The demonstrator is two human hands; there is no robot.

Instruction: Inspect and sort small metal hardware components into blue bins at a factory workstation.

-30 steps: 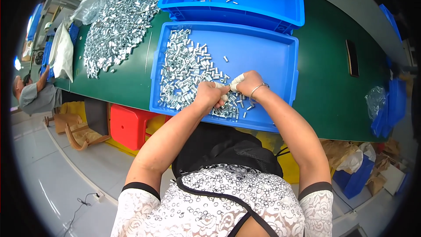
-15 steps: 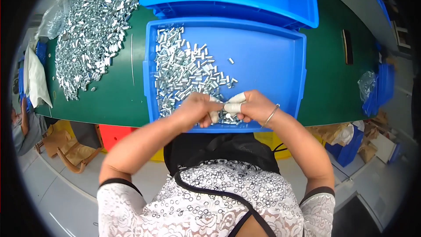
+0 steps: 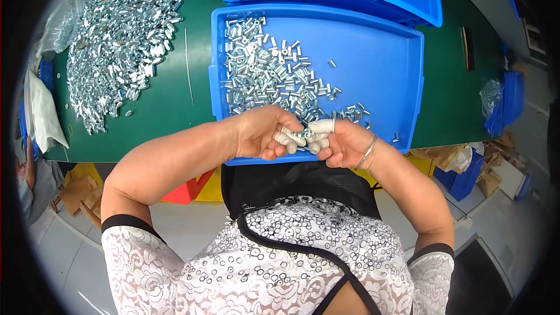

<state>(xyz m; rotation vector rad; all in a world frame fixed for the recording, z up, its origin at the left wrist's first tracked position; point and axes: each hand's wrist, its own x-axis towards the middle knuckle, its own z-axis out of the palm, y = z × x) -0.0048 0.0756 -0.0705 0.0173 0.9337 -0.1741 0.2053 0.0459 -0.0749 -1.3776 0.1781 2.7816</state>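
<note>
Over the near side of a shallow blue tray (image 3: pixel 373 52), my two hands meet with fingertips close together. My left hand (image 3: pixel 262 131) and my right hand (image 3: pixel 349 143) both wear pale coverings on some fingers. Between their fingertips are small shiny metal sleeves (image 3: pixel 305 133); how many each hand has is hidden by the fingers. A loose heap of the same silvery sleeves (image 3: pixel 262 73) fills the tray's left part. A smaller cluster (image 3: pixel 353 112) lies just beyond my right hand. The right wrist carries a bangle (image 3: pixel 368 153).
A second blue bin (image 3: pixel 332 0) with a few metal pieces stands beyond the tray. On the green table (image 3: pixel 163 122) at left spreads a large pile of metal parts (image 3: pixel 122 41) and a thin rod (image 3: pixel 188 65). A dark flat object (image 3: pixel 468 48) lies at right.
The tray and table now sit slightly up and right in view. My fingers have turned upward, showing the metal sleeves between them. A cluster of sleeves now shows beyond my right hand.
</note>
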